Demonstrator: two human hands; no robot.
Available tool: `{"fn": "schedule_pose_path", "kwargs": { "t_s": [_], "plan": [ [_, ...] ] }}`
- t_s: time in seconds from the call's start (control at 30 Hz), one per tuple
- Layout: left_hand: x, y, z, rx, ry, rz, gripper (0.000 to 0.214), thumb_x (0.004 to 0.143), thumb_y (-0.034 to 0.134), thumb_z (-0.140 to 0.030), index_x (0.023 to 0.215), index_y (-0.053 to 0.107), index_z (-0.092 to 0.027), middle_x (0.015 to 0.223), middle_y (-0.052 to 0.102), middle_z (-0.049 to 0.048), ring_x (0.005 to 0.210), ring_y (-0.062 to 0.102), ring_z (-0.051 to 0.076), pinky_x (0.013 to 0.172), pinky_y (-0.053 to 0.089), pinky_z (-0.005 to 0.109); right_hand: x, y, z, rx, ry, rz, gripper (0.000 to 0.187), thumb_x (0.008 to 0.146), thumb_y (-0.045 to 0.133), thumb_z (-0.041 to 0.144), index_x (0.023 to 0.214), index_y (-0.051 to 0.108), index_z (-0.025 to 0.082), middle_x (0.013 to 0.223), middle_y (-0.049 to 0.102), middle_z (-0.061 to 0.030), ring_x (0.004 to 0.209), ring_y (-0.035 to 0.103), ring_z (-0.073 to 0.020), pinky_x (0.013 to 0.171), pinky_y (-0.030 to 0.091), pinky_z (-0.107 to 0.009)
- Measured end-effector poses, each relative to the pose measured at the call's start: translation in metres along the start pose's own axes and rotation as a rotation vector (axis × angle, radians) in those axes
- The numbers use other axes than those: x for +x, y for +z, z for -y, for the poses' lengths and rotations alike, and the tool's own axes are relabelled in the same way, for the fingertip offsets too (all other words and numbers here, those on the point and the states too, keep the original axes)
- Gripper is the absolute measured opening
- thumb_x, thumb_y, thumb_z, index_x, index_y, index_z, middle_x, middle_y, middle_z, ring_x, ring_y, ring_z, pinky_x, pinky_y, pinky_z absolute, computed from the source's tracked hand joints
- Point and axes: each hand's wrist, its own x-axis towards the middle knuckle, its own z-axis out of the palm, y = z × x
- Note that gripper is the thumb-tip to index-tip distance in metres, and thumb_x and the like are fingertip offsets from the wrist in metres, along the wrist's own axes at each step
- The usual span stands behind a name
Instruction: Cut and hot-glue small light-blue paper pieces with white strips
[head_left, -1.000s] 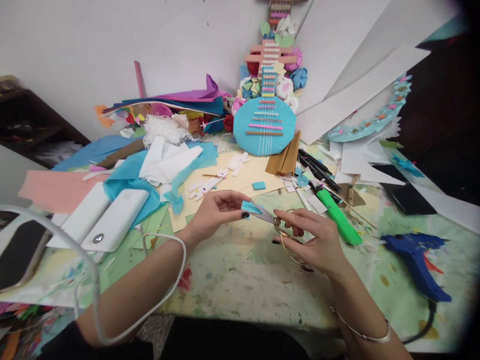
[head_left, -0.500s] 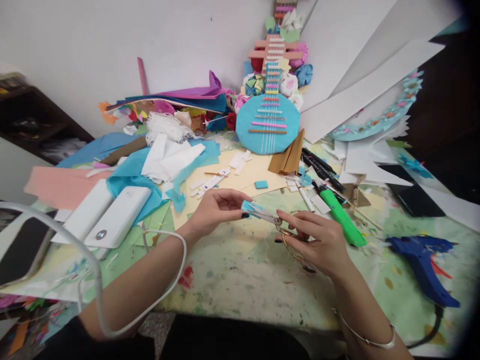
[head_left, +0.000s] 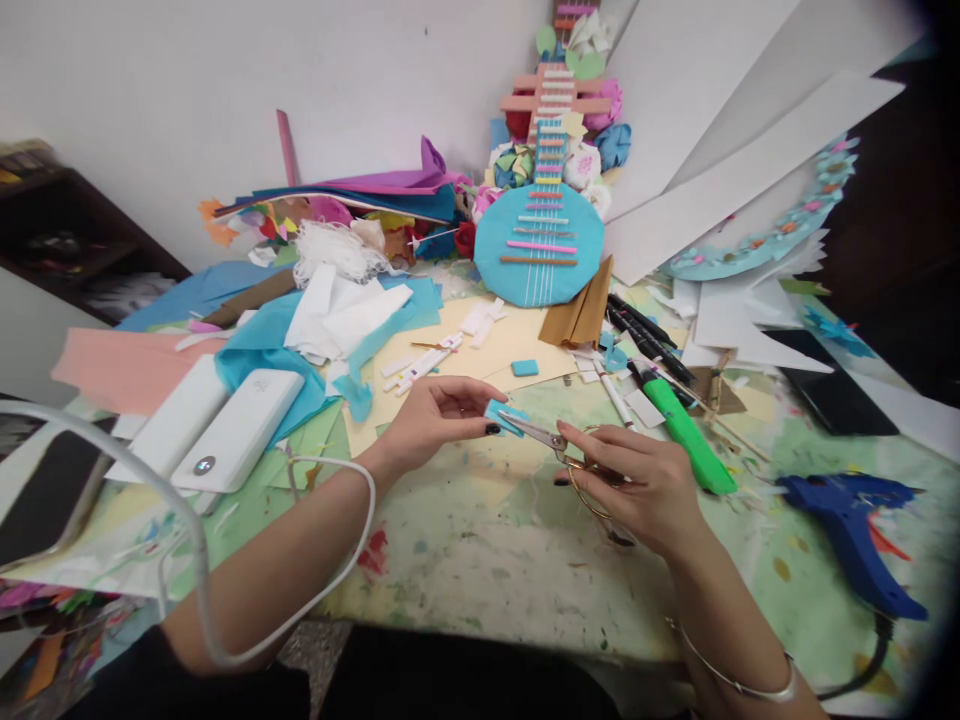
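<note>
Between the thumb and fingers of my left hand (head_left: pixel 439 420) is a small piece of blue paper (head_left: pixel 507 416). My right hand (head_left: pixel 637 480) grips a pair of scissors (head_left: pixel 541 436) by its gold-coloured handles. The blades lie across the blue paper and look nearly closed. Just beyond my hands, a small blue rectangle (head_left: pixel 525 368) rests on a cream sheet (head_left: pixel 480 385). Further back, a blue paper instrument (head_left: pixel 538 270) with strings and coloured strips leans near the wall.
To the right are a green utility knife (head_left: pixel 686 435), black markers (head_left: pixel 649 340) and a blue glue gun (head_left: pixel 847 530). A white power bank (head_left: pixel 238 430) sits at left. A white cable (head_left: pixel 196 560) loops over my left forearm. Tissue paper (head_left: pixel 337 320) is heaped behind.
The scissor blades have come closer together over the blue paper. Both hands stay in nearly the same place, and the view has shifted slightly.
</note>
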Motion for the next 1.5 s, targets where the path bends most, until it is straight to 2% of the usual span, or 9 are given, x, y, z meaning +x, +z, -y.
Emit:
{"fn": "schedule_pose_path", "kwargs": {
  "t_s": [0.33, 0.5, 0.6, 0.7, 0.9, 1.13, 1.27, 1.37, 1.5],
  "plan": [
    [0.0, -0.001, 0.0, 0.04, 0.024, -0.012, 0.027, 0.064, 0.079, -0.021, 0.089, 0.071, -0.016, 0.082, 0.07, 0.0051, 0.074, 0.065, 0.013, 0.069, 0.055, 0.023, -0.001, 0.0, 0.001, 0.022, 0.096, -0.039, 0.031, 0.079, 0.066, 0.026, 0.11, 0.07, 0.021, 0.072, 0.066, -0.0025, 0.051, 0.052, -0.0084, 0.047, 0.04, -0.022],
    [-0.001, 0.009, -0.003, 0.088, 0.133, -0.076, 0.026, 0.064, 0.078, -0.021, 0.086, 0.066, -0.015, 0.081, 0.068, 0.0051, 0.072, 0.064, 0.013, 0.069, 0.055, 0.025, 0.0, 0.006, 0.005, 0.255, 0.467, -0.171, 0.033, 0.073, 0.07, 0.031, 0.103, 0.07, 0.016, 0.057, 0.055, 0.002, 0.046, 0.042, -0.0087, 0.044, 0.037, -0.024],
    [-0.005, 0.02, 0.003, 0.167, 0.249, -0.09, 0.023, 0.066, 0.076, -0.02, 0.086, 0.064, -0.014, 0.083, 0.066, 0.006, 0.071, 0.061, 0.013, 0.067, 0.053, 0.025, 0.005, 0.014, 0.01, 0.535, 0.721, -0.08, 0.028, 0.067, 0.071, 0.037, 0.085, 0.066, 0.015, 0.052, 0.052, 0.0036, 0.04, 0.038, -0.0072, 0.036, 0.031, -0.022],
    [-0.012, 0.031, 0.011, 0.317, 0.324, -0.068, 0.019, 0.071, 0.072, -0.02, 0.088, 0.066, -0.015, 0.085, 0.066, 0.0075, 0.069, 0.06, 0.013, 0.068, 0.052, 0.027, 0.01, 0.024, 0.015, 0.775, 0.833, -0.022, 0.033, 0.062, 0.075, 0.041, 0.078, 0.059, 0.017, 0.055, 0.057, 0.0027, 0.038, 0.04, -0.0064, 0.035, 0.034, -0.021],
    [-0.02, 0.044, 0.01, 0.387, 0.335, 0.093, 0.019, 0.076, 0.068, -0.021, 0.093, 0.066, -0.015, 0.088, 0.067, 0.0089, 0.073, 0.061, 0.015, 0.073, 0.051, 0.031, 0.011, 0.028, 0.014, 0.911, 0.853, -0.089, 0.04, 0.054, 0.082, 0.037, 0.071, 0.05, 0.019, 0.059, 0.06, 0.0036, 0.045, 0.051, -0.0079, 0.043, 0.043, -0.02],
    [-0.01, 0.039, 0.013, 0.078, -0.116, 0.124, 0.023, 0.072, 0.073, -0.03, 0.087, 0.068, -0.013, 0.083, 0.07, 0.0084, 0.075, 0.065, 0.016, 0.072, 0.051, 0.028, 0.007, 0.028, 0.015, 0.728, 0.741, 0.001, 0.031, 0.062, 0.077, 0.038, 0.075, 0.058, 0.017, 0.063, 0.062, -0.0003, 0.05, 0.05, -0.0098, 0.043, 0.04, -0.022],
    [-0.007, 0.034, 0.015, 0.069, -0.211, 0.208, 0.022, 0.074, 0.07, -0.031, 0.089, 0.073, -0.015, 0.085, 0.073, 0.0074, 0.074, 0.066, 0.016, 0.068, 0.05, 0.025, 0.004, 0.03, 0.016, 0.558, 0.663, -0.019, 0.025, 0.069, 0.072, 0.036, 0.078, 0.059, 0.017, 0.062, 0.061, -0.0001, 0.05, 0.049, -0.0103, 0.045, 0.036, -0.022],
    [-0.005, 0.03, 0.011, 0.063, -0.187, 0.123, 0.017, 0.073, 0.07, -0.026, 0.088, 0.074, -0.017, 0.088, 0.074, 0.0058, 0.074, 0.066, 0.015, 0.069, 0.05, 0.025, 0.003, 0.026, 0.014, 0.356, 0.616, -0.069, 0.021, 0.072, 0.069, 0.035, 0.074, 0.058, 0.018, 0.058, 0.057, 0.0014, 0.051, 0.047, -0.0101, 0.046, 0.035, -0.022],
    [-0.001, 0.026, 0.009, -0.104, -0.162, -0.129, 0.015, 0.066, 0.074, -0.021, 0.079, 0.071, -0.014, 0.074, 0.071, 0.0033, 0.066, 0.064, 0.013, 0.064, 0.05, 0.024, 0.001, 0.022, 0.014, 0.117, 0.522, -0.072, 0.023, 0.07, 0.071, 0.038, 0.073, 0.06, 0.018, 0.052, 0.052, 0.0036, 0.046, 0.044, -0.0092, 0.047, 0.035, -0.022]
  ]
}}
